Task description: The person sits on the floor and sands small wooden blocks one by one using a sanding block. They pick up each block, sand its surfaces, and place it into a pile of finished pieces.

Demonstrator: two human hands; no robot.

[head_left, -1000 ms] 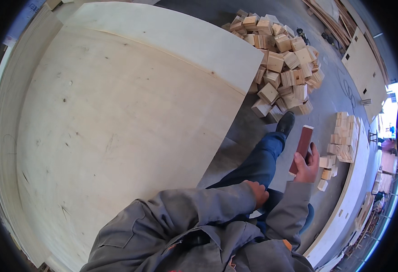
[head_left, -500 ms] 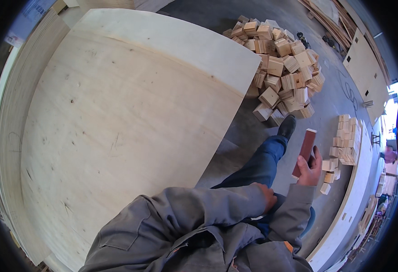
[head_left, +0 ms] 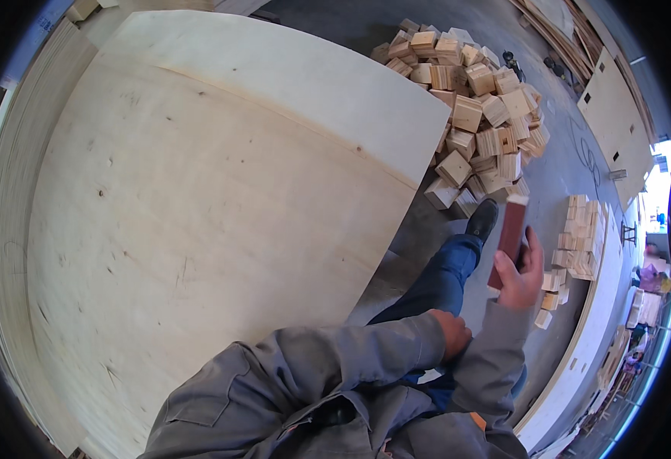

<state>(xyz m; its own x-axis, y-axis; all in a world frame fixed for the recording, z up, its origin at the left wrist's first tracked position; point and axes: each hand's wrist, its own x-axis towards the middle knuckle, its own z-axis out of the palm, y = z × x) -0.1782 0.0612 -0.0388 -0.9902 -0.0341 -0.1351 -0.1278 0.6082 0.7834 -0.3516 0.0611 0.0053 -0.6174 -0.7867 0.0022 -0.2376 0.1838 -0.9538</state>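
A long reddish-brown sanding block with a pale end stands nearly upright in my right hand. The thumb presses on its near side while the fingers wrap behind it. My left hand is curled closed beside the right sleeve, across my lap; its fingertips are mostly hidden, so I cannot see what is in it. To the left lies a large pale plywood sheet, with my left sleeve over its near edge. Neither hand touches its face.
A heap of wooden blocks lies on the concrete floor beyond my foot. Stacked smaller blocks stand at the right, beside a long pale board. Another board with cut-outs leans at the far right. A thick plywood edge runs along the left.
My right hand has risen slightly, and the sanding block in it has tipped more upright. The view has shifted a little. My left hand stays closed near the right sleeve.
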